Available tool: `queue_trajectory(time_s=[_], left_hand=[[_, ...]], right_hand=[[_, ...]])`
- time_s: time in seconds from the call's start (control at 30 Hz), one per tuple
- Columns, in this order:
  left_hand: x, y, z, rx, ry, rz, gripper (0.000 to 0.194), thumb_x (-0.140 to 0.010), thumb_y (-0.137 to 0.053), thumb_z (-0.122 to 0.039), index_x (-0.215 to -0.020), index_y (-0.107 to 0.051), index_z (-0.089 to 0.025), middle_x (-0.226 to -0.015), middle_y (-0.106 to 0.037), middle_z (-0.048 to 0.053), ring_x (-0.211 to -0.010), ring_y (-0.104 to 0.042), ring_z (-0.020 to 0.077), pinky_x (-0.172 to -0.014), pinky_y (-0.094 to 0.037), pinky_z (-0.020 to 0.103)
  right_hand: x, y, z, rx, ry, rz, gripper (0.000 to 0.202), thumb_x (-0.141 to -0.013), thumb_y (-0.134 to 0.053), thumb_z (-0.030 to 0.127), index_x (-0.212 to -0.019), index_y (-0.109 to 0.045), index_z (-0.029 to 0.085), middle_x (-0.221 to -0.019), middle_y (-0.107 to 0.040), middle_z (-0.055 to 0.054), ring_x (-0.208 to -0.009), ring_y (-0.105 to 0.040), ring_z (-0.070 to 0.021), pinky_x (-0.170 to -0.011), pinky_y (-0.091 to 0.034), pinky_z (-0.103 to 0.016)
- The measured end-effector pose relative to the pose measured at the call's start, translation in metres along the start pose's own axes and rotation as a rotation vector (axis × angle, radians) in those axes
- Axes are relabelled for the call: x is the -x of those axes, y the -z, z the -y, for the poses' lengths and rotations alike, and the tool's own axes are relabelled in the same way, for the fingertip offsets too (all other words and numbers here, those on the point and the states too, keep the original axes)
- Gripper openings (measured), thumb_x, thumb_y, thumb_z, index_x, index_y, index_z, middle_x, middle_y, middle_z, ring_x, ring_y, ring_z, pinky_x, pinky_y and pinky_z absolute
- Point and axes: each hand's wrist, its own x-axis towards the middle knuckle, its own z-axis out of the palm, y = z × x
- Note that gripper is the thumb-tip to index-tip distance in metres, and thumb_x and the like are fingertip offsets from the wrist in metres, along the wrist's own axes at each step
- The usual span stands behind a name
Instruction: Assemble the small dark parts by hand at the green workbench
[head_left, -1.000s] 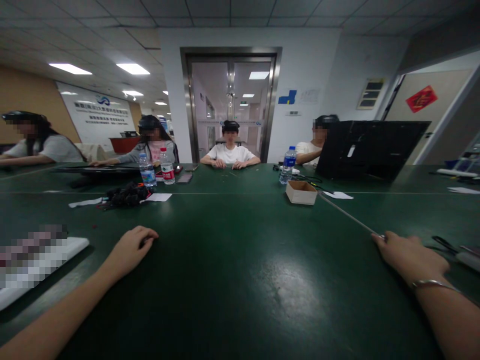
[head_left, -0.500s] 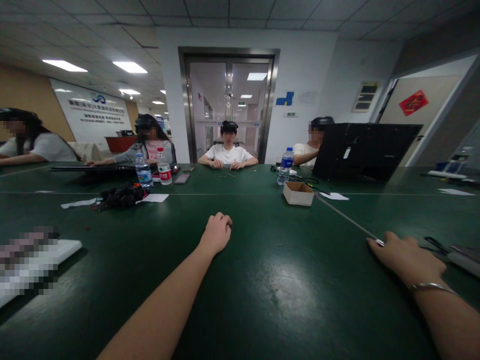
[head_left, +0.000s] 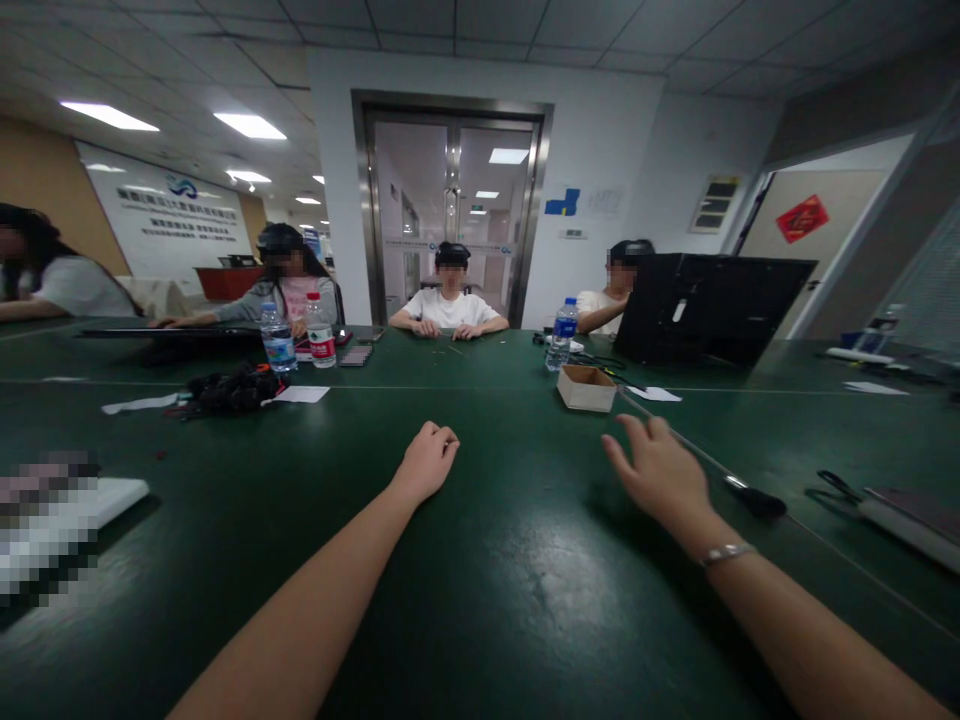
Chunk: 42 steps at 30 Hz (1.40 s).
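My left hand (head_left: 430, 459) rests on the green table (head_left: 480, 600) near the middle, its fingers curled in; whatever they may hold is hidden. To the right, my right hand (head_left: 660, 465) hovers over the table with fingers apart and nothing held. Just beyond it stands an open cardboard box (head_left: 587, 392). A thin rod with a metal collar and a dark end (head_left: 761, 500) lies on the table to the right of my right hand.
A black monitor (head_left: 705, 305) and a blue-labelled bottle (head_left: 562, 335) stand at the back right. Back left are two bottles (head_left: 278, 340) and a dark tangled bundle (head_left: 234, 390). A white object (head_left: 75, 520) lies at left. Several people sit across the table.
My right hand has let go of the dark end of the rod and moved left, toward the box, with its fingers spread. My left hand has stayed in place. The view has shifted slightly.
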Motion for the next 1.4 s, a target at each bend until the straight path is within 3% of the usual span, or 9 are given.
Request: queue_trajectory(time_s=[0.1, 0.17, 0.27, 0.37, 0.57, 0.67, 0.9, 1.17, 1.4], left_hand=[[-0.007, -0.002, -0.002, 0.056, 0.101, 0.003, 0.035, -0.089, -0.039, -0.044, -0.093, -0.064, -0.019, -0.102, -0.055, 0.011, -0.087, -0.057, 0.0205, -0.078, -0.045, 0.034], [-0.011, -0.005, -0.003, 0.071, 0.163, -0.031, 0.040, -0.090, -0.034, -0.048, -0.091, -0.063, -0.019, -0.100, -0.056, 0.011, -0.089, -0.058, 0.0216, -0.078, -0.044, 0.035], [-0.016, -0.010, -0.005, 0.103, 0.205, -0.091, 0.043, -0.091, -0.029, -0.050, -0.090, -0.060, -0.021, -0.099, -0.057, 0.011, -0.094, -0.057, 0.0234, -0.080, -0.043, 0.036], [-0.021, -0.018, -0.007, 0.236, 0.238, -0.116, 0.044, -0.093, -0.024, -0.049, -0.094, -0.058, -0.022, -0.100, -0.058, 0.011, -0.097, -0.057, 0.0219, -0.083, -0.045, 0.036], [-0.028, -0.040, -0.012, 0.476, 0.162, -0.115, 0.040, -0.095, -0.025, -0.045, -0.111, -0.055, -0.023, -0.103, -0.058, 0.010, -0.100, -0.057, 0.0193, -0.087, -0.046, 0.034], [-0.029, -0.046, -0.013, 0.691, 0.126, -0.165, 0.036, -0.093, -0.033, -0.043, -0.106, -0.058, -0.020, -0.099, -0.058, 0.009, -0.094, -0.059, 0.0180, -0.083, -0.048, 0.031], [-0.028, -0.030, 0.002, 0.823, 0.140, -0.384, 0.013, -0.081, -0.056, -0.022, -0.091, -0.063, -0.017, -0.099, -0.062, 0.006, -0.100, -0.056, 0.0173, -0.092, -0.043, 0.032], [-0.022, -0.017, 0.005, 1.106, 0.265, -0.193, 0.024, -0.075, -0.059, -0.005, -0.096, -0.063, -0.015, -0.104, -0.060, 0.008, -0.092, -0.065, 0.0159, -0.090, -0.049, 0.034], [-0.023, -0.015, 0.015, 1.072, 0.217, -0.069, 0.020, -0.070, -0.072, -0.018, -0.089, -0.066, -0.015, -0.091, -0.062, 0.006, -0.088, -0.063, 0.0156, -0.088, -0.051, 0.034]], right_hand=[[0.002, -0.023, 0.066, -0.162, 0.269, 0.184, 0.031, -0.090, -0.038, 0.040, -0.103, -0.059, 0.021, -0.099, -0.057, -0.009, -0.080, -0.058, -0.0196, -0.068, -0.043, -0.029], [0.002, -0.035, 0.108, -0.319, 0.389, 0.213, 0.027, -0.090, -0.040, 0.040, -0.102, -0.058, 0.024, -0.098, -0.060, -0.003, -0.086, -0.058, -0.0189, -0.074, -0.042, -0.028], [0.000, -0.045, 0.158, -0.516, 0.448, 0.269, 0.028, -0.086, -0.046, 0.044, -0.103, -0.057, 0.025, -0.098, -0.063, -0.003, -0.089, -0.058, -0.0208, -0.078, -0.042, -0.032], [-0.004, -0.051, 0.182, -0.711, 0.421, 0.283, 0.042, -0.083, -0.050, 0.033, -0.124, -0.046, 0.025, -0.112, -0.062, -0.008, -0.094, -0.059, -0.0223, -0.081, -0.042, -0.035], [-0.009, -0.064, 0.179, -0.953, 0.240, 0.255, 0.019, -0.082, -0.050, 0.031, -0.099, -0.051, 0.022, -0.092, -0.064, -0.004, -0.080, -0.058, -0.0175, -0.072, -0.044, -0.030], [-0.011, -0.068, 0.176, -1.011, 0.243, 0.198, 0.017, -0.080, -0.054, 0.030, -0.094, -0.052, 0.022, -0.089, -0.063, -0.003, -0.077, -0.057, -0.0153, -0.069, -0.043, -0.027], [-0.016, -0.065, 0.163, -0.951, 0.263, 0.116, 0.014, -0.070, -0.060, 0.027, -0.080, -0.055, 0.019, -0.073, -0.060, 0.001, -0.063, -0.052, -0.0121, -0.060, -0.040, -0.024], [-0.019, -0.066, 0.157, -0.917, 0.303, 0.130, 0.018, -0.075, -0.059, 0.026, -0.091, -0.064, 0.019, -0.084, -0.066, -0.002, -0.072, -0.057, -0.0140, -0.067, -0.043, -0.026], [-0.021, -0.066, 0.156, -0.931, 0.317, 0.097, 0.020, -0.076, -0.060, 0.020, -0.096, -0.065, 0.019, -0.093, -0.066, -0.005, -0.083, -0.058, -0.0156, -0.077, -0.045, -0.030]])
